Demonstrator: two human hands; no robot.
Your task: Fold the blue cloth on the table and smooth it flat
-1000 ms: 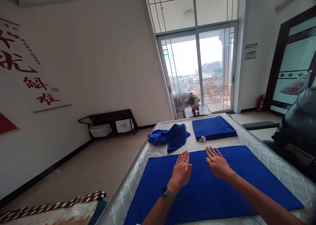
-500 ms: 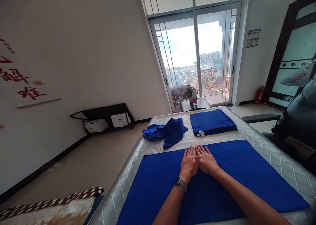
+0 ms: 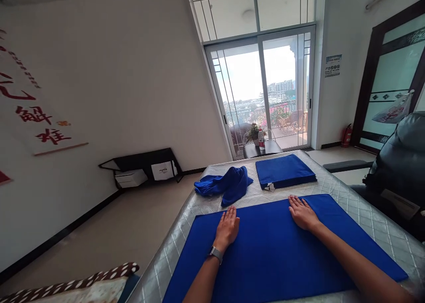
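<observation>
A blue cloth (image 3: 265,258) lies spread flat before me on a silvery quilted surface (image 3: 175,245). My left hand (image 3: 228,227), with a watch on its wrist, rests flat on the cloth's left part near the far edge. Farther right, my right hand (image 3: 303,213) lies palm down on the same cloth, fingertips at its far edge. Both hands are open with fingers stretched out. Beyond the left hand sits a crumpled blue cloth (image 3: 229,185). A neat stack of folded blue cloths (image 3: 284,172) with a white tag is behind the right hand.
Past the far end stands a small dark table (image 3: 262,149) with a bottle (image 3: 261,140) and a potted plant. A black armchair (image 3: 401,170) is at the right. Low at the left is a patterned blanket (image 3: 89,285). A black rack (image 3: 142,165) holds white boxes by the wall.
My hands were side by side at the middle of the cloth. They have slid apart, the left one leftward and the right one rightward. The view has tilted up slightly.
</observation>
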